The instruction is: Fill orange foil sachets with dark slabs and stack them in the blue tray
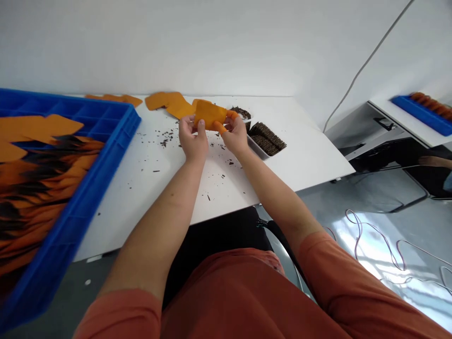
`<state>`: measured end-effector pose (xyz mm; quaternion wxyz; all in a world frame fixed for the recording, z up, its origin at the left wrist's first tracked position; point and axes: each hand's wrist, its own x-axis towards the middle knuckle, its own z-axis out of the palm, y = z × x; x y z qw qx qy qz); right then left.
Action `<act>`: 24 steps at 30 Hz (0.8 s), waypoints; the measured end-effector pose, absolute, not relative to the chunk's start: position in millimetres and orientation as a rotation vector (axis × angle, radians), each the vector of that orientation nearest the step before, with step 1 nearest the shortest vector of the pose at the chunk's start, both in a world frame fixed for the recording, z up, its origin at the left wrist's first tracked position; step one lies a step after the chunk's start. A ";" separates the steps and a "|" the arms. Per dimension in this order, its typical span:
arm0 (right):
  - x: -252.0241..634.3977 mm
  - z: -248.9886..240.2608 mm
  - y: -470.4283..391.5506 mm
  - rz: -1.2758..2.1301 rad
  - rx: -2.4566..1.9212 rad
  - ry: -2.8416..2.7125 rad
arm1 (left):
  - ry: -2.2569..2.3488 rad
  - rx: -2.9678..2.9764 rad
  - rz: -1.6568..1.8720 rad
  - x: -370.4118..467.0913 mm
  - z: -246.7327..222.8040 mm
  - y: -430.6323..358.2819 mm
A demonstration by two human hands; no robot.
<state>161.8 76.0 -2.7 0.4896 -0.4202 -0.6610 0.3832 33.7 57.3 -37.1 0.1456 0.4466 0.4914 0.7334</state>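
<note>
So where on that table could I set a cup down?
The widest bare patch of the white table is right of the dark strips, out to the table's right edge. A smaller one, lightly specked, lies between the blue crate and the left forearm. It's crowded around the left hand and right hand, with orange pieces, dark crumbs and containers.

The white table bears orange sheets toward eleven o'clock, dark crumbs mid-surface, and a container of brown strips toward two.

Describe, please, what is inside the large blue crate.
In the blue crate, flat orange sheets and orange pieces with dark areas lie overlapping; whatever lies beneath them is hidden.
</note>
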 end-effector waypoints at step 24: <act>168.6 27.2 52.3 1.775 -0.840 -1.002 | 1.012 0.970 1.541 35.9 -6.6 33.3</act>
